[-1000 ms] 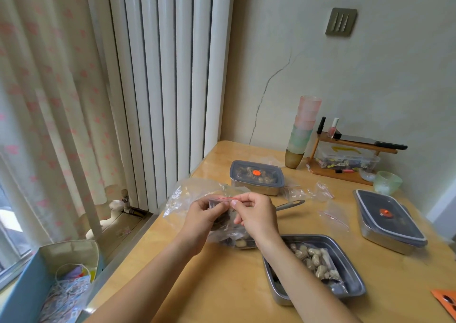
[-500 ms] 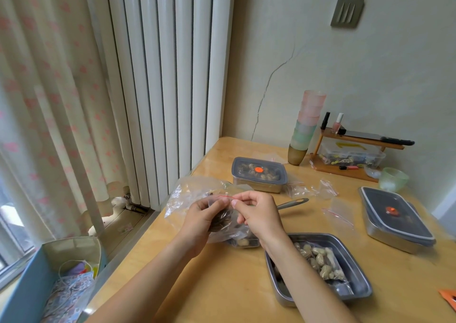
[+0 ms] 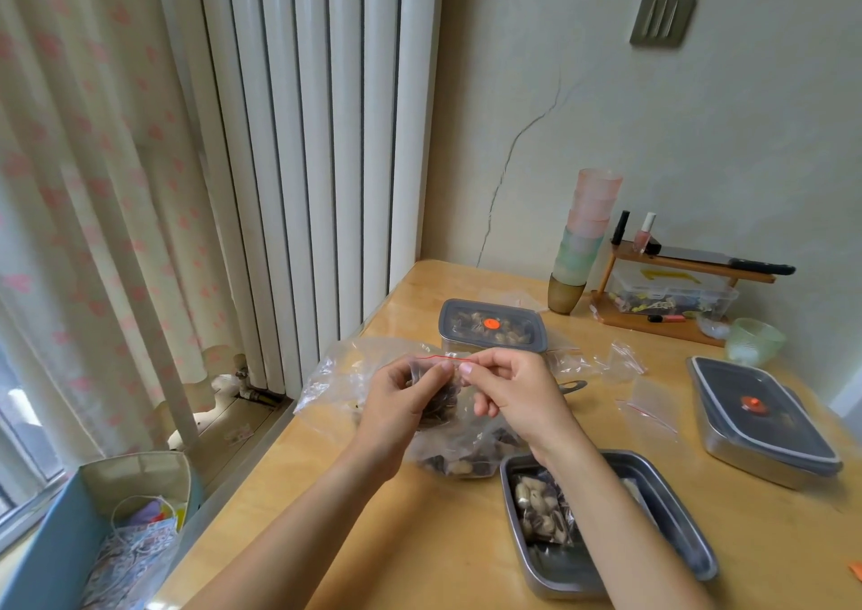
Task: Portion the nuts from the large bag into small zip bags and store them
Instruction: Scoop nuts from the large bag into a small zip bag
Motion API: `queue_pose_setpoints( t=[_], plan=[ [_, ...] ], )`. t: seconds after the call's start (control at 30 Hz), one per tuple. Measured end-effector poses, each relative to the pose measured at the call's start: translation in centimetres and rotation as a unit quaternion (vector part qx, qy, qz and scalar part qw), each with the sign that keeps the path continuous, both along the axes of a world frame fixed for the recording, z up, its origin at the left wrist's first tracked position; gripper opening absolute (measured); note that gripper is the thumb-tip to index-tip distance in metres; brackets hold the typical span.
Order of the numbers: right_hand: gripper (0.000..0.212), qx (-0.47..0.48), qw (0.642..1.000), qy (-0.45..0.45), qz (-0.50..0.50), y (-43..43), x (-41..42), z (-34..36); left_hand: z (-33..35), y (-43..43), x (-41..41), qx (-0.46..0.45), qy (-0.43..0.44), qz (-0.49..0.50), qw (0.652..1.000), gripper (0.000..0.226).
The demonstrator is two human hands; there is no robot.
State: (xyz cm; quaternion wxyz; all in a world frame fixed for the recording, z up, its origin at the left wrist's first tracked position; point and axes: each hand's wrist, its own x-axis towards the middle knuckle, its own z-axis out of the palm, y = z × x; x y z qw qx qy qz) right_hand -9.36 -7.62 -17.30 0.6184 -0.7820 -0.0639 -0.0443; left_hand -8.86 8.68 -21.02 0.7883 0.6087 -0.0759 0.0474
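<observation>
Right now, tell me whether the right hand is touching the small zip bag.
Touching. The head view shows the right hand pinching the small zip bag at its red-lined top edge.

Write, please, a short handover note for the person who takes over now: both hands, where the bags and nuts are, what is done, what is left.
Hands: left hand and right hand both pinch the red zip strip of a small zip bag of dark nuts, held over the large bag on the table.
Done: filled bags lie in the open metal tray.
Left: finish this seal, put the bag in the tray, then fill the empty zip bags from the large bag, which has nuts in it.
</observation>
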Motion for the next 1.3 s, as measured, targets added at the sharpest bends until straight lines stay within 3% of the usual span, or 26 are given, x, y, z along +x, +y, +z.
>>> queue_pose_setpoints(
  t=[0.23, 0.57, 1.3],
  plan=[
    [0.006, 0.015, 1.0, -0.018, -0.014, -0.8, 0.1, -0.7, 0.2, -1.3, 0.1, 0.006, -0.016, 0.006, 1.0, 0.01],
    [0.011, -0.041, 0.997, -0.043, -0.044, -0.3, -0.1, -1.8, -1.3, -2.1, 0.2, 0.043, -0.053, 0.038, 0.997, 0.012],
    [0.01, -0.037, 0.999, -0.016, 0.008, -0.9, -0.9, -1.2, -0.9, -1.5, -0.3, -0.026, -0.051, -0.016, 0.998, 0.018]
  ],
)
